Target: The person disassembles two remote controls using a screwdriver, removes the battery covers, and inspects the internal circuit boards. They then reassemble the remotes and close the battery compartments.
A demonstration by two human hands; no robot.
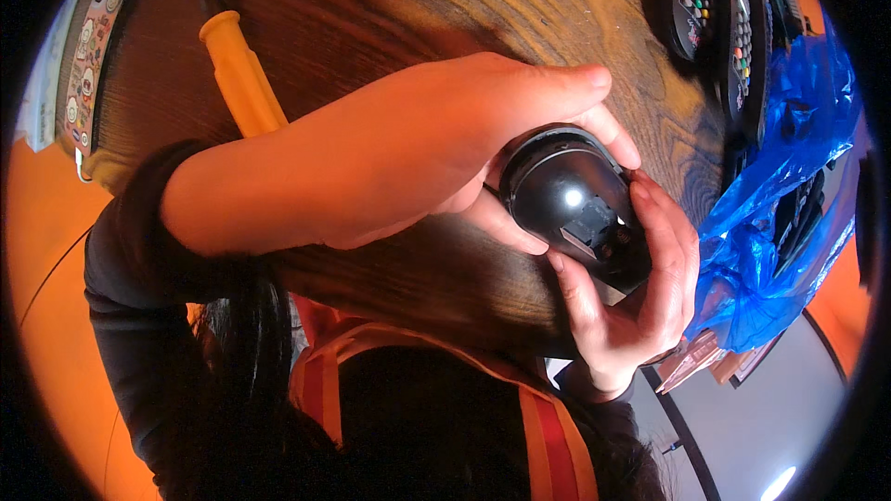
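A glossy black rounded device (561, 190) with a ridged rim and a squarish recess at its lower end is held in both hands above the wooden table; I cannot tell its exact kind. My left hand (455, 130) reaches across from the left and curls around the device's upper end, its thumb side uppermost and fingertips showing on both sides. From below right, my right hand (650, 288) grips the lower end, thumb on one side and fingers on the other. The recess shows small parts inside, too small to name.
An orange-handled tool (239, 70) with a thin shaft lies beyond my left forearm. Several black remote controls (691, 5) lie at the far right, next to a crumpled blue plastic bag (742, 250) holding dark items. A patterned strip-shaped object (93, 56) is at the left table edge.
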